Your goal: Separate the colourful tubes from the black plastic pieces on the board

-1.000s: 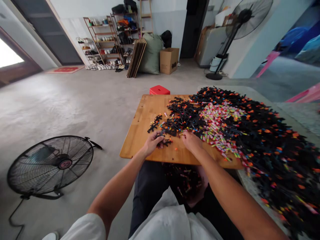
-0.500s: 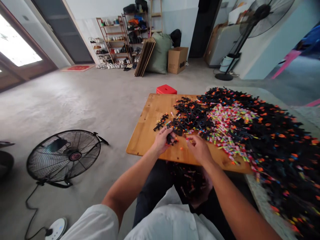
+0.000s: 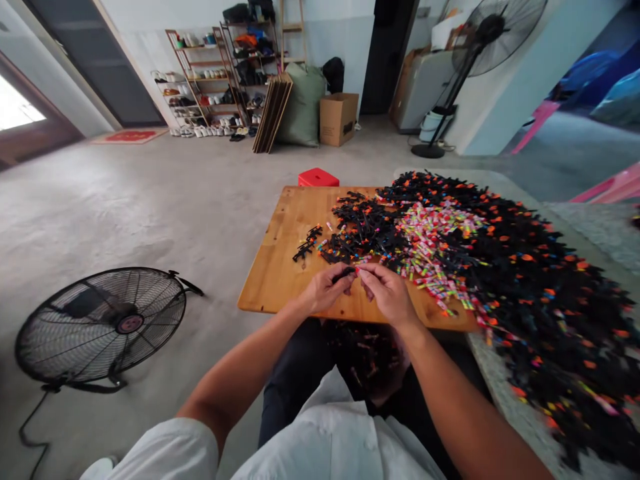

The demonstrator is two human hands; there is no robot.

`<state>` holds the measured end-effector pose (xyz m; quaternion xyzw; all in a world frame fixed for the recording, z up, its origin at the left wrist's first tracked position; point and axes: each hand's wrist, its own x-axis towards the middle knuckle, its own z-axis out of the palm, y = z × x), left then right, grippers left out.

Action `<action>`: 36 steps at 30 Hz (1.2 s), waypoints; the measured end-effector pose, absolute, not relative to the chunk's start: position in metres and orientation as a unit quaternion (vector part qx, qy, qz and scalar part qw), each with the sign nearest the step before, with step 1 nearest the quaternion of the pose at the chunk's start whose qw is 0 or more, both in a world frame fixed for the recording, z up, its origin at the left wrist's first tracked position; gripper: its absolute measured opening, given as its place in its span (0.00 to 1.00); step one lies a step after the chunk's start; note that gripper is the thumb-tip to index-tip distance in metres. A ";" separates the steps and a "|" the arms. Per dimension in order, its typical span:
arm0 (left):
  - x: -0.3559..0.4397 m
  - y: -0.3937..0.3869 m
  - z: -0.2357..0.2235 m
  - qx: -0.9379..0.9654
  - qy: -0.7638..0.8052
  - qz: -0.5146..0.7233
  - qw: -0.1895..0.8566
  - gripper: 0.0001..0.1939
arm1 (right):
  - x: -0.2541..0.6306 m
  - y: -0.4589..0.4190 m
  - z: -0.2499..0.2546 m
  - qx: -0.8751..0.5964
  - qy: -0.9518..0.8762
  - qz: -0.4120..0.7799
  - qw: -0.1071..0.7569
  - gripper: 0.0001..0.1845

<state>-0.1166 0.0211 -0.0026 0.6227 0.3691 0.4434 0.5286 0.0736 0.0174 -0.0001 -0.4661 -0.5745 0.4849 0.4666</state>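
Over the near edge of the wooden board, my left hand (image 3: 325, 288) is closed around a small black toy gun (image 3: 344, 274), mostly hidden by the fingers. My right hand (image 3: 389, 292) meets it from the right, thumb and fingertips pinching a small red piece (image 3: 357, 271) at the toy gun's end. Whether the two parts are joined I cannot tell. Just beyond the hands lie loose black toy guns (image 3: 367, 223) with orange and blue bits. A heap of small pink, white and yellow tubes (image 3: 435, 230) sits to their right.
The wooden board (image 3: 270, 267) adjoins a stone-like surface with a large pile of black toy guns (image 3: 540, 287) on the right. Below the board's edge, a container of dark pieces (image 3: 367, 357) stands between my legs. A floor fan (image 3: 105, 327) is at left, a red stool (image 3: 319, 177) behind the board.
My hands have come together; the right one moved in to the toy gun in my left hand, now with a red piece at its end. The view has turned slightly right.
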 end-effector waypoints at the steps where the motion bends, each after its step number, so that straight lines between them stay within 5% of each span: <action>1: -0.116 0.020 -0.002 0.635 0.372 0.438 0.516 0.18 | 0.073 0.018 -0.001 -0.456 -0.573 0.492 0.471 0.21; 6: -0.117 0.014 -0.001 0.660 0.374 0.396 0.517 0.20 | 0.078 0.018 -0.003 -0.448 -0.581 0.500 0.460 0.22; 15: -0.123 0.017 0.000 0.589 0.329 0.306 0.671 0.24 | 0.083 0.019 0.005 -0.431 -0.537 0.587 0.425 0.18; 22: -0.131 0.018 0.005 0.679 0.323 0.272 0.601 0.23 | 0.087 0.023 0.014 -0.442 -0.545 0.599 0.385 0.14; 29: -0.124 0.008 0.010 0.809 0.329 0.250 0.419 0.19 | 0.078 0.019 0.027 -0.457 -0.632 0.530 0.334 0.14; 36: -0.128 0.008 0.010 0.705 0.318 0.301 0.558 0.25 | 0.102 0.018 0.035 -0.459 -0.597 0.537 0.380 0.16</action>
